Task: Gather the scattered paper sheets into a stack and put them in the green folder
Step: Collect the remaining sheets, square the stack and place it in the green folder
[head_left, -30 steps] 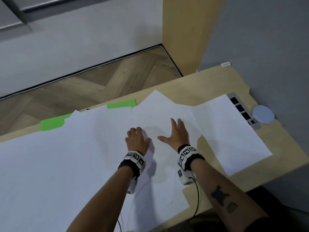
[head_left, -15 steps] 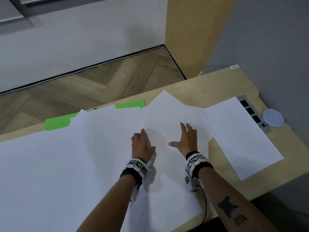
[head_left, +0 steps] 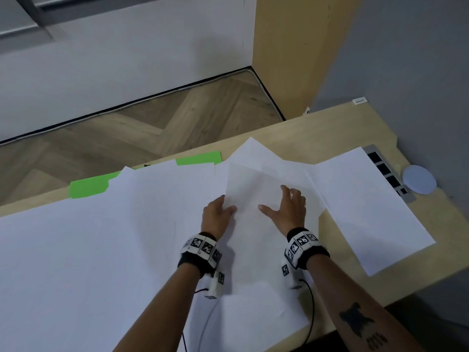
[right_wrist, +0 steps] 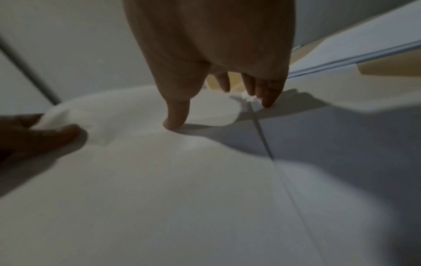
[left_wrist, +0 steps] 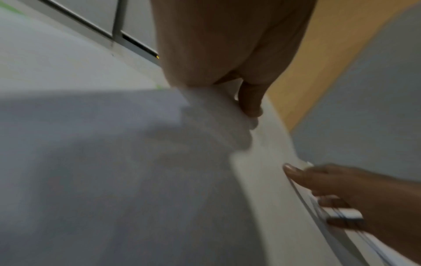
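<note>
White paper sheets lie overlapping across the wooden desk. The green folder shows only as strips at the far left, mostly buried under them. My left hand pinches the left edge of one sheet, which curls up off the pile; in the left wrist view the thumb lies on top of it and the fingers are hidden beneath. My right hand rests spread on the same sheet, with its thumb and fingertips pressing down.
One separate sheet lies angled at the right, reaching towards the desk's near edge. Behind it a grey cable slot and a pale round disc are set by the grey wall. The floor drops away beyond the far desk edge.
My left hand has taken hold of the sheet's left edge and raised it. The right hand has stayed spread on that sheet.
</note>
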